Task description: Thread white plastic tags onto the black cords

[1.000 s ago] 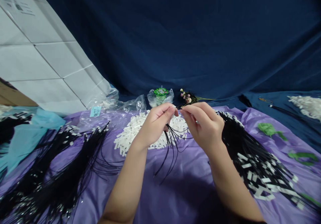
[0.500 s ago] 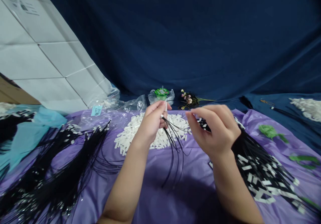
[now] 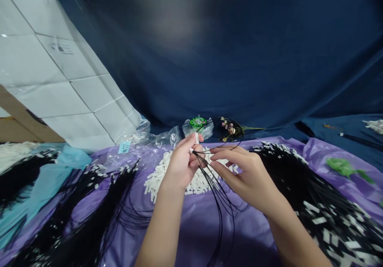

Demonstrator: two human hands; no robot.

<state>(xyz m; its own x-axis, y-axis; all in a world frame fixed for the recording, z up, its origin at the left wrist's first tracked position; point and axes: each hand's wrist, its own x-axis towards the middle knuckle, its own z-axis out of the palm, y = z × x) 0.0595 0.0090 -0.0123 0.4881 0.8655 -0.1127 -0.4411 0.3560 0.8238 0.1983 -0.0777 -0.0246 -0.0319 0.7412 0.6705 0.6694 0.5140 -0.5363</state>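
Note:
My left hand [image 3: 179, 163] is closed round the white ends of several thin black cords [image 3: 216, 191], which hang down over the purple cloth. One white tab [image 3: 196, 137] stands up between its thumb and fingers. Just right of it, my right hand [image 3: 243, 171] has thumb and fingertips close together at the cords near their white ends; whether they pinch a cord is too small to tell. Behind and below both hands lies a pile of small white pieces [image 3: 158, 175].
Bundles of black cords with white ends lie at the left [image 3: 89, 215] and right [image 3: 287, 175] on the purple cloth [image 3: 191, 227]. Behind are clear plastic bags [image 3: 163, 138], a green-topped cup [image 3: 198, 122] and dried flowers [image 3: 229, 128]. A blue curtain [image 3: 224, 51] hangs beyond.
My right hand has come left and down to the cords beside my left hand. The camera view has tilted up and shifted left, so the scene sits lower and farther right.

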